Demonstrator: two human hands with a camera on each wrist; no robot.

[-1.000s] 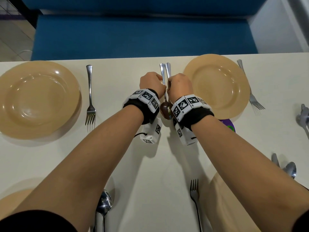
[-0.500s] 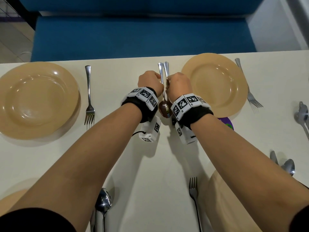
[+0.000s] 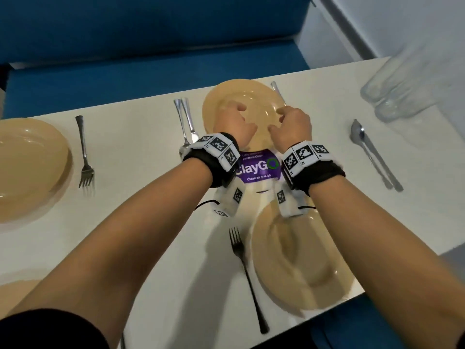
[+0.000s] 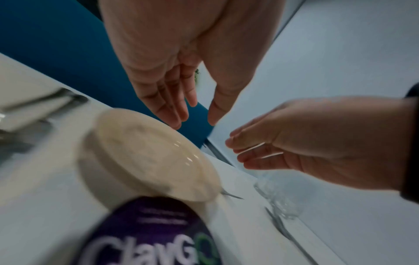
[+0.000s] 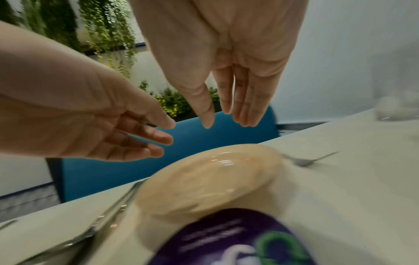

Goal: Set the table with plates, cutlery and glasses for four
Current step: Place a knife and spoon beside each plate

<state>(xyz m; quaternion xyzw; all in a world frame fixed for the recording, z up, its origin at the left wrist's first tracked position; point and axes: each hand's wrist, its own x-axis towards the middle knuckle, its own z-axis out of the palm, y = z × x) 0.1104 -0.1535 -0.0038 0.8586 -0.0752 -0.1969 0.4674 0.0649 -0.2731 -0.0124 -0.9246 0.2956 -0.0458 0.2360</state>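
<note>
Looking down through the head camera, I saw a white table (image 3: pixel 141 248) running across the view, with a blue bench (image 3: pixel 151 46) behind its far edge and a pale wall (image 3: pixel 402 21) at the right. From the right wrist camera, hanging green plants (image 5: pixel 102 35) showed beyond the bench.

Going near to far, I counted four tan plates: a sliver at the near left corner (image 3: pixel 15 285), one near right plate (image 3: pixel 302 260), one at far left (image 3: pixel 27 167), and one far plate (image 3: pixel 241 107) under my hands. I counted three forks: a dark one (image 3: pixel 247 273) just left of the near right plate, one (image 3: pixel 84 152) beside the far left plate, and one (image 3: pixel 276 90) at the right rim of the far plate, mostly hidden by my right hand. A spoon and knife (image 3: pixel 185 119) lay together just left of the far plate, and another spoon-and-knife pair (image 3: pixel 372 154) lay well to the right. Blurred glasses (image 3: pixel 392 96) stood at the far right; I could not count them. A purple sticker (image 3: pixel 259 167) lay on the table between the two right-hand plates.

My left hand (image 3: pixel 234 122) and right hand (image 3: pixel 292 124) were both above the far plate, side by side and apart, fingers loose and slightly bent, holding nothing. The spoon and knife I had been handling lay on the table just left of my left hand, let go.
</note>
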